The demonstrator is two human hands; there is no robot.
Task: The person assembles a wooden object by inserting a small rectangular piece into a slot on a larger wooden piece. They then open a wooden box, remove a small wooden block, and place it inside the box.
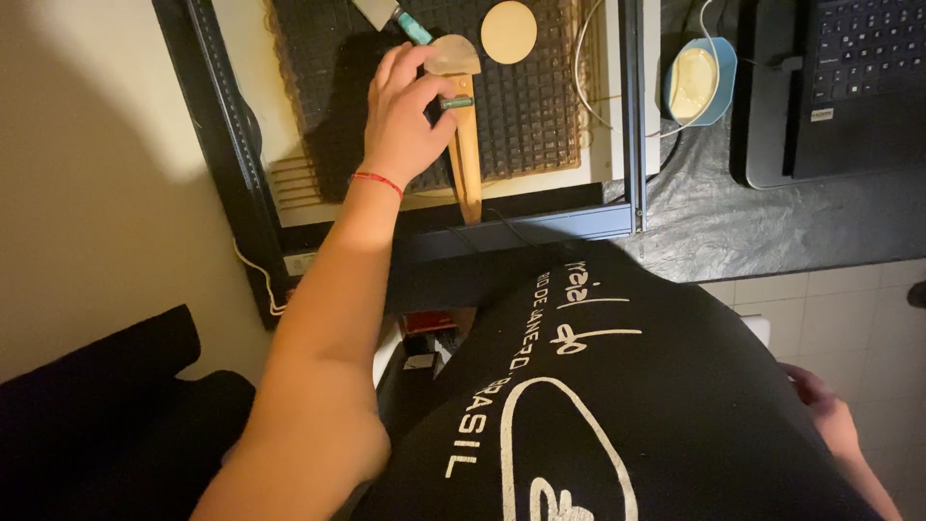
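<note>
Left hand [405, 121]: reached forward onto dark grid bed [540, 106], fingers curled around long wooden piece [468, 159], thumb against small teal clamp [457, 102]. Red string bracelet [377, 180] at wrist. Wooden piece lying lengthwise on grid, rounded top end under fingertips. Round wooden disc [508, 32] just beyond, apart. Right hand [820, 400]: low beside dark shirt [627, 405], grip state cannot be told.

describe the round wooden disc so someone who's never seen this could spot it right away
Start at the dark grid bed inside the black-framed machine at the top of the head view. The left hand rests on a long wooden paddle there; just right of its rounded top lies the round wooden disc. It is the only full circle on the grid, pale tan, lying flat and apart from the hand.
</note>
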